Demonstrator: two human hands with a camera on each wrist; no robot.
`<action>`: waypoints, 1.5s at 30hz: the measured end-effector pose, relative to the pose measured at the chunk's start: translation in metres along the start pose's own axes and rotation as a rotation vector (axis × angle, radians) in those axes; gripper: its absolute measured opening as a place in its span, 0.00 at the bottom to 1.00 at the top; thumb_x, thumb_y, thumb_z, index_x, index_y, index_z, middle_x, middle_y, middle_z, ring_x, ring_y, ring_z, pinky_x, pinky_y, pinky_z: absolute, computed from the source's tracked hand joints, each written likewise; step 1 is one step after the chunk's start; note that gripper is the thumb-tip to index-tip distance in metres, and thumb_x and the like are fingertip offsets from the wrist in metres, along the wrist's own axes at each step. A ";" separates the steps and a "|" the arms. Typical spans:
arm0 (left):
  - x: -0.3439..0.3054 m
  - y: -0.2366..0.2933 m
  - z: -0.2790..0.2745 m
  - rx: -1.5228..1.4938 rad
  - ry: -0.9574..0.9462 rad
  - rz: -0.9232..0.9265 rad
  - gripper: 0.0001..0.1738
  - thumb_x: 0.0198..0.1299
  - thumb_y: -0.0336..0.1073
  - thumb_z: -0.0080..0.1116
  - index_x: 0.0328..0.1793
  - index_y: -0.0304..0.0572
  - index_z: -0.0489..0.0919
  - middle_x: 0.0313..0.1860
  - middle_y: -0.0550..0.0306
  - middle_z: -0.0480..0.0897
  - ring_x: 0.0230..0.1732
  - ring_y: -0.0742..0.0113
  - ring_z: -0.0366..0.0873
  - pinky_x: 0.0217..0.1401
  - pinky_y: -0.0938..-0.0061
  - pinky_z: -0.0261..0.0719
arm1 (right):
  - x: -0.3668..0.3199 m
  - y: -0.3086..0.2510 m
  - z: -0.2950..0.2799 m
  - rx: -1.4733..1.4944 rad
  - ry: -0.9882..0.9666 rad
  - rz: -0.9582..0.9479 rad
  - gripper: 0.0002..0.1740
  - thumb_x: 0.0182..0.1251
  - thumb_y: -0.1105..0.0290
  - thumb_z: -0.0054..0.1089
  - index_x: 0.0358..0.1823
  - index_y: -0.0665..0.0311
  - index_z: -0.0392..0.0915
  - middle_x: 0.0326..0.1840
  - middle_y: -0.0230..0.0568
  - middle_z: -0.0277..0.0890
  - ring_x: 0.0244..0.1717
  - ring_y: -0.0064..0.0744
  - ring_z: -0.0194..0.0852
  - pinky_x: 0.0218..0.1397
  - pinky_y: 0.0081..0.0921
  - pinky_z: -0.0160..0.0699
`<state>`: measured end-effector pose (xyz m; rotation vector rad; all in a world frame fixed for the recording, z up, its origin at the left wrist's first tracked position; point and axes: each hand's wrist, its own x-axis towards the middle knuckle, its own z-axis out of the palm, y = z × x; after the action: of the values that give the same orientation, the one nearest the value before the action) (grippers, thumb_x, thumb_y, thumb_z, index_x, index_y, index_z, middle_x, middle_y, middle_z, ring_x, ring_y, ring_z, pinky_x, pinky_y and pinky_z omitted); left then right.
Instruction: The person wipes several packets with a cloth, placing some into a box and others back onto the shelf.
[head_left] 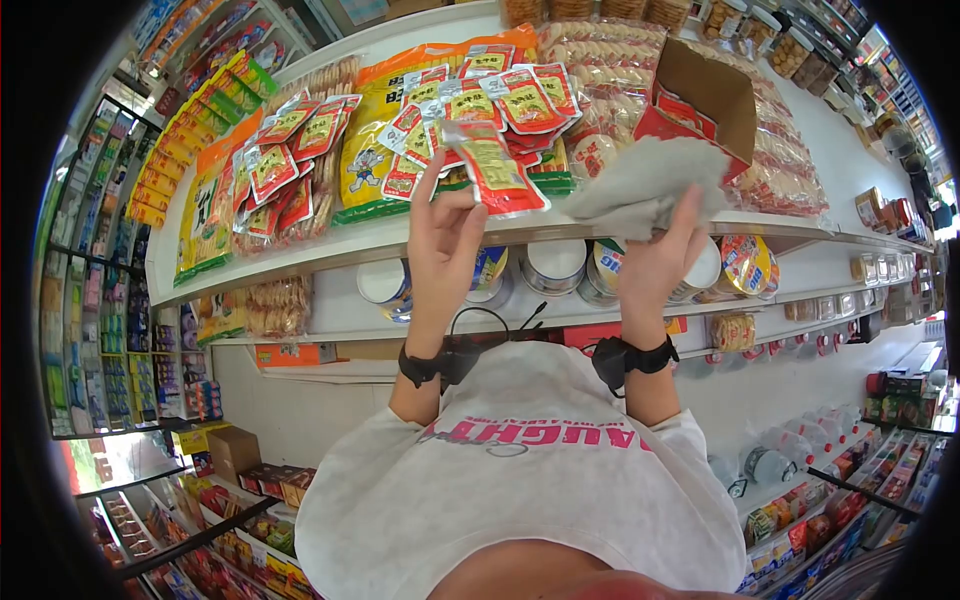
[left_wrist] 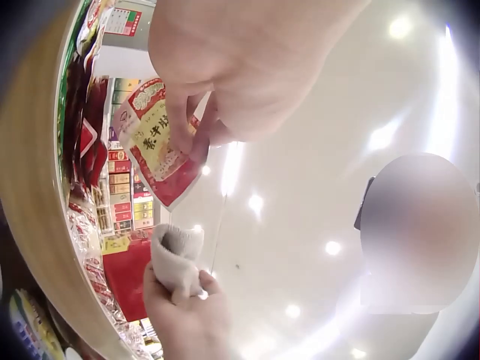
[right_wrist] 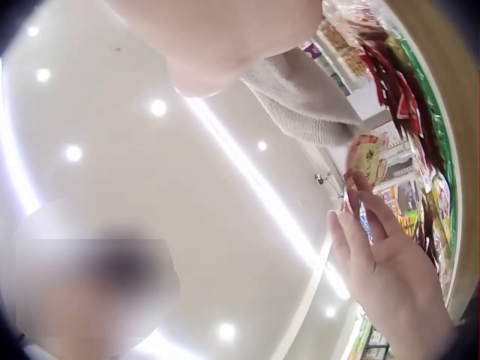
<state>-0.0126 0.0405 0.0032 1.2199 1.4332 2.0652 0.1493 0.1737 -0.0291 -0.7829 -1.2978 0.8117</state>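
My left hand (head_left: 447, 225) pinches a red and yellow snack packet (head_left: 497, 175) by its edge, held up over the shelf's front. In the left wrist view the packet (left_wrist: 159, 135) shows its printed face between thumb and fingers. My right hand (head_left: 665, 255) grips a bunched grey-white cloth (head_left: 655, 185), close to the right of the packet. Loose packets of the same kind lie in a large pile (head_left: 520, 95) behind the left hand and a smaller pile (head_left: 285, 165) farther left. An open cardboard box (head_left: 735, 100) with red packets inside stands just behind the cloth.
Large bags of crackers (head_left: 605, 65) lie under and beside the piles on the white shelf (head_left: 400, 228). On the lower shelf stand several tubs (head_left: 553, 262). Clear jars (head_left: 790, 50) line the back right, and yellow packs (head_left: 160, 180) stand at the left end.
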 end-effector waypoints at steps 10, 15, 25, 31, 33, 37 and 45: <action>-0.001 -0.007 0.019 -0.328 0.038 -0.180 0.40 0.70 0.20 0.55 0.85 0.41 0.51 0.48 0.53 0.83 0.51 0.70 0.81 0.55 0.74 0.82 | -0.010 -0.041 0.041 -0.057 -0.701 -0.364 0.30 0.62 0.78 0.64 0.68 0.61 0.75 0.73 0.49 0.66 0.73 0.56 0.64 0.76 0.45 0.63; -0.004 -0.016 0.011 -0.515 0.096 -0.209 0.40 0.69 0.20 0.59 0.84 0.41 0.54 0.47 0.52 0.84 0.49 0.71 0.83 0.51 0.74 0.84 | -0.015 -0.044 0.044 -0.061 -0.716 -0.298 0.30 0.61 0.78 0.65 0.67 0.59 0.77 0.75 0.49 0.66 0.74 0.54 0.66 0.74 0.42 0.66; -0.004 -0.027 0.023 -0.372 0.230 -0.189 0.44 0.62 0.20 0.66 0.82 0.35 0.57 0.48 0.51 0.88 0.60 0.71 0.78 0.62 0.75 0.76 | -0.023 -0.044 0.045 0.280 -0.620 0.120 0.22 0.64 0.81 0.62 0.61 0.67 0.78 0.59 0.48 0.80 0.57 0.35 0.80 0.58 0.28 0.78; -0.007 -0.025 0.026 0.154 0.178 -0.031 0.39 0.62 0.22 0.67 0.79 0.32 0.63 0.48 0.54 0.86 0.58 0.73 0.76 0.57 0.77 0.76 | -0.023 -0.029 0.042 0.210 -0.641 0.284 0.16 0.69 0.76 0.61 0.56 0.71 0.78 0.44 0.39 0.83 0.45 0.17 0.73 0.50 0.22 0.75; -0.004 -0.022 0.026 0.142 0.150 -0.022 0.37 0.63 0.22 0.66 0.78 0.31 0.65 0.47 0.55 0.85 0.55 0.75 0.76 0.55 0.78 0.76 | -0.025 -0.022 0.042 0.239 -0.636 0.264 0.14 0.73 0.68 0.66 0.53 0.69 0.81 0.40 0.31 0.82 0.41 0.14 0.71 0.47 0.19 0.72; -0.004 -0.024 0.027 0.162 0.120 0.053 0.36 0.62 0.21 0.67 0.76 0.32 0.67 0.46 0.58 0.82 0.49 0.76 0.76 0.52 0.79 0.76 | -0.025 -0.027 0.041 0.230 -0.625 0.276 0.13 0.70 0.73 0.63 0.53 0.71 0.79 0.41 0.34 0.83 0.43 0.16 0.72 0.48 0.20 0.73; -0.001 -0.032 0.016 0.134 0.205 0.017 0.19 0.64 0.23 0.66 0.58 0.33 0.73 0.48 0.57 0.76 0.48 0.72 0.77 0.52 0.78 0.78 | -0.013 -0.018 0.031 0.190 -0.446 0.090 0.24 0.58 0.83 0.59 0.59 0.72 0.77 0.49 0.43 0.85 0.52 0.21 0.78 0.55 0.24 0.76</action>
<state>-0.0054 0.0627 -0.0239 1.0981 1.6826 2.1886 0.1187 0.1543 -0.0171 -0.5261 -1.5556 1.2108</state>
